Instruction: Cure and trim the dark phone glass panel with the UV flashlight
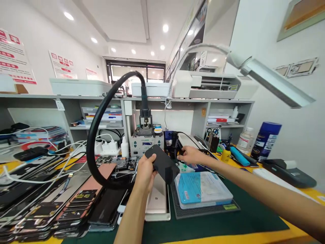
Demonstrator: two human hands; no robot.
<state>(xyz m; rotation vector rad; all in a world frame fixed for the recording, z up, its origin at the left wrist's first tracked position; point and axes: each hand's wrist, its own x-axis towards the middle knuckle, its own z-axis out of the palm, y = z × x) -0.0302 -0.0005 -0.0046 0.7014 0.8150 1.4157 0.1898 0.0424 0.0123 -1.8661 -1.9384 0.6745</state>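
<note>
Head view: left hand [145, 171] pinches dark panel [162, 163]; a light, steady edge grip suits. Right hand [191, 156], part-curled, beside black stand [174, 145]; hold unclear.

Open air lies above the flat box [203, 188] and the bare front of the green mat [215, 222]; the looping black hose [92, 135] blocks the left, above phone stacks [73, 206]; the lamp arm [185, 51] arches overhead.

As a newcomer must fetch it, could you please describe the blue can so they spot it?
Look beneath the lamp head on the right. Beside a clear bottle with a white cap stands the can: dark blue, pale-printed, and taller than that bottle.
</note>
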